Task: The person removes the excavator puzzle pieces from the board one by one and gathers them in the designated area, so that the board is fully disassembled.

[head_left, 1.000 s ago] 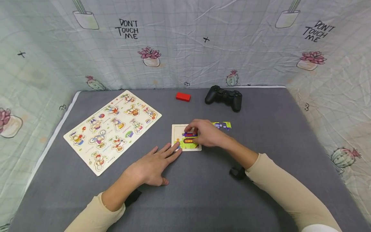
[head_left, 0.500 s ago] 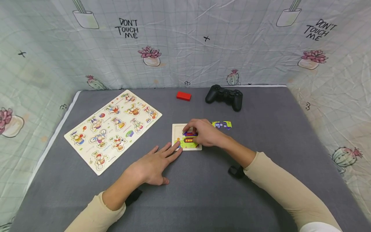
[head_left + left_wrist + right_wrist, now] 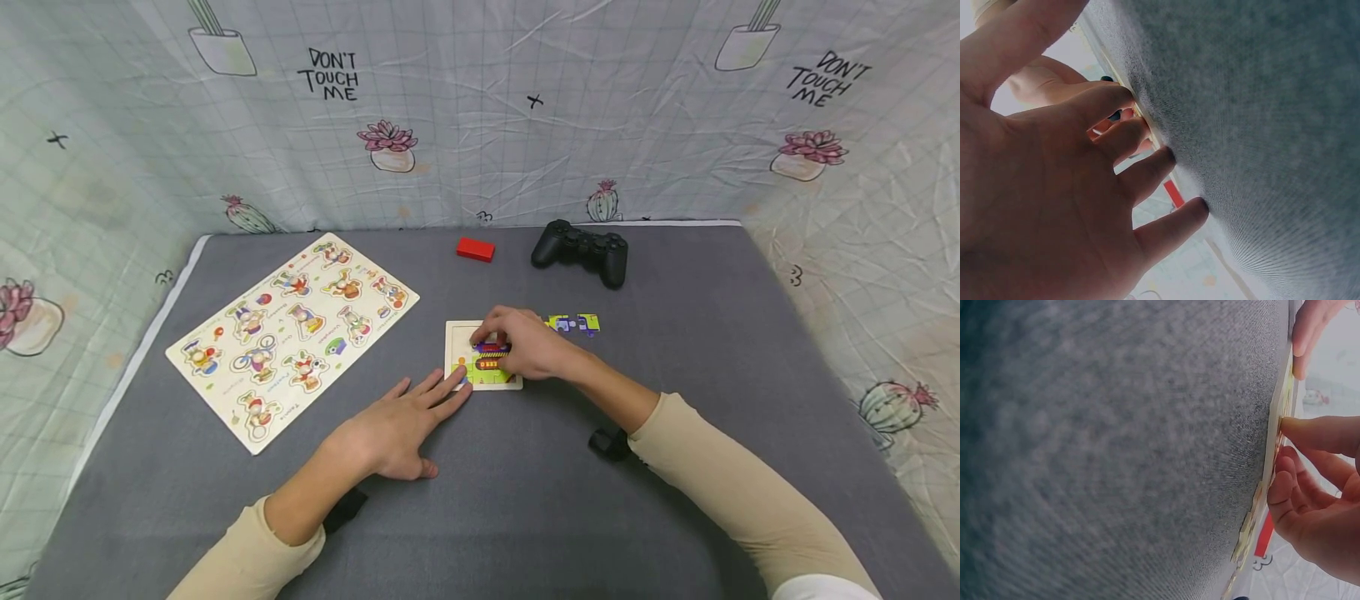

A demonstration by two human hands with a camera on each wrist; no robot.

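Note:
A small square wooden jigsaw puzzle board (image 3: 453,337) lies mid-table, its tray partly filled with yellow-green pieces and a purple, red and orange vehicle picture. My left hand (image 3: 397,429) is spread flat, with its fingertips resting at the board's lower left corner. Over the board's right side, my right hand (image 3: 528,343) has its thumb and fingers curled down and pinches a puzzle piece (image 3: 491,348), whose outline is partly hidden by the fingers. The right wrist view shows the thumb and fingertips touching the board (image 3: 1270,431) top. Loose puzzle pieces (image 3: 589,322) lie just right of that hand.
A large cream puzzle board (image 3: 277,375) with cartoon animal figures lies tilted at the left. Behind the small board are a red block (image 3: 476,249) and a black game controller (image 3: 581,252). Printed cloth (image 3: 480,108) walls the grey table (image 3: 495,517) at the back and sides.
The right hand shifts very slightly left over the small board, its fingers keeping their curl. The left hand stays in place, and the loose pieces have not moved.

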